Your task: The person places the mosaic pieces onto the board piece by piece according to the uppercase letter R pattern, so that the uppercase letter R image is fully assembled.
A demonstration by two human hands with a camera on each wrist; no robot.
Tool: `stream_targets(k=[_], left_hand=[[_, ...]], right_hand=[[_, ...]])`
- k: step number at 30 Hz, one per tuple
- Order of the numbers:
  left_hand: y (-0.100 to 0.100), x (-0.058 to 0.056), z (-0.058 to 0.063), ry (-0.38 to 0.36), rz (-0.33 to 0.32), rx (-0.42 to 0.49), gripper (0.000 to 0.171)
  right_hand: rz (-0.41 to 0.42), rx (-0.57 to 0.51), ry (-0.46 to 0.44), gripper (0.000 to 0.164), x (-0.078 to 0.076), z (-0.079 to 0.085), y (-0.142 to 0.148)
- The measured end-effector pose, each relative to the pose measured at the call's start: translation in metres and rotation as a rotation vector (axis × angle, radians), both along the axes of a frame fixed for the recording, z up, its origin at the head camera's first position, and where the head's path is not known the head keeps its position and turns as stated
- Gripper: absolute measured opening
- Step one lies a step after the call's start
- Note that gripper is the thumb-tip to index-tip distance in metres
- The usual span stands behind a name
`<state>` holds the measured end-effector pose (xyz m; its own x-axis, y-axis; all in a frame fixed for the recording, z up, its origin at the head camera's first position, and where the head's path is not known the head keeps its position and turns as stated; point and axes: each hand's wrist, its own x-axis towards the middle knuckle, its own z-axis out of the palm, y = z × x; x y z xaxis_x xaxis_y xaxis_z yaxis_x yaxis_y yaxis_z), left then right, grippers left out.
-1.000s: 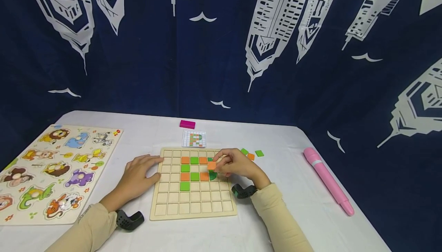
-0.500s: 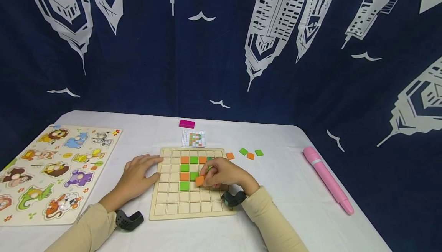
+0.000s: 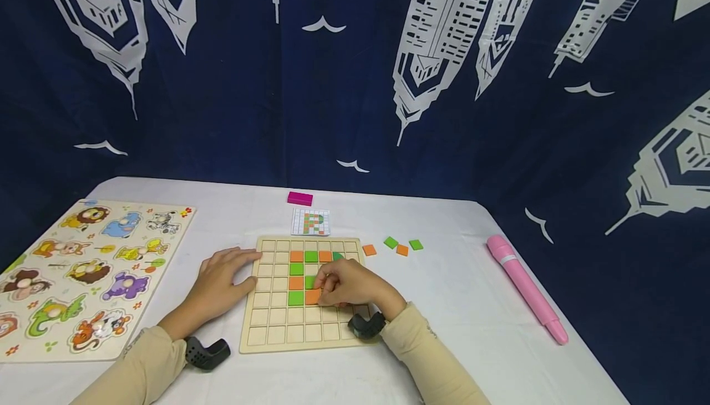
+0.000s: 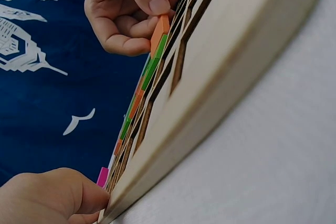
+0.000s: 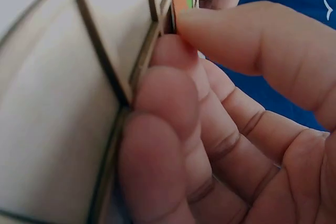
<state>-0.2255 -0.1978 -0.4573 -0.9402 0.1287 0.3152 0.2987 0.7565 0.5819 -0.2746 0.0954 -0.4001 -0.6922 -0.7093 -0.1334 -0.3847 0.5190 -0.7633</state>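
Orange square tile (image 3: 313, 297): thin, flat, smooth-faced; neither axis longer; just left of and below frame centre, its sides roughly following the grid; tilted slightly up in the left wrist view; whether fully seated, cannot tell.
Right hand (image 3: 352, 285): thumb and fingertip pinching that tile, other fingers curled.
Left hand (image 3: 222, 278): fingers extended, slightly spread, touching the grid board's left edge.
Grid board (image 3: 310, 349): pale wood, rounded corners, raised ridges with dark brown sides; lower centre.
Green tile (image 3: 296, 298): square, in the cell immediately left of the orange one.
Loose tiles (image 3: 391, 243): two green, two orange, right of centre.
Animal puzzle (image 3: 105, 269): flat printed board, left side.
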Motion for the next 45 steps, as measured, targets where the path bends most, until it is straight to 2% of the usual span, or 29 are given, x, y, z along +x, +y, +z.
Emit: stream_targets(k=[7, 19, 23, 29, 33, 38, 45], left_hand=[[0.000, 0.001, 0.002, -0.002, -0.002, 0.001, 0.047], [0.000, 0.000, 0.001, 0.004, -0.004, 0.001, 0.047], [0.000, 0.000, 0.000, 0.006, -0.004, 0.000, 0.047], [0.000, 0.000, 0.000, 0.012, -0.003, -0.001, 0.047], [0.000, 0.000, 0.000, 0.008, -0.001, -0.002, 0.047], [0.000, 0.000, 0.001, 0.007, 0.000, -0.002, 0.047], [0.000, 0.000, 0.001, 0.007, -0.001, 0.000, 0.047]], right_hand=[[0.009, -0.002, 0.033, 0.016, 0.000, -0.003, -0.002], [0.024, 0.005, 0.036, 0.017, -0.001, -0.002, -0.001], [0.056, -0.019, -0.018, 0.016, -0.004, -0.001, 0.003], [0.074, -0.132, -0.167, 0.020, -0.014, -0.003, 0.015], [0.030, -0.196, -0.209, 0.025, -0.020, -0.004, 0.025], [-0.049, -0.271, -0.209, 0.030, -0.030, -0.005, 0.040], [-0.215, -0.366, -0.228, 0.042, -0.043, -0.010, 0.068]])
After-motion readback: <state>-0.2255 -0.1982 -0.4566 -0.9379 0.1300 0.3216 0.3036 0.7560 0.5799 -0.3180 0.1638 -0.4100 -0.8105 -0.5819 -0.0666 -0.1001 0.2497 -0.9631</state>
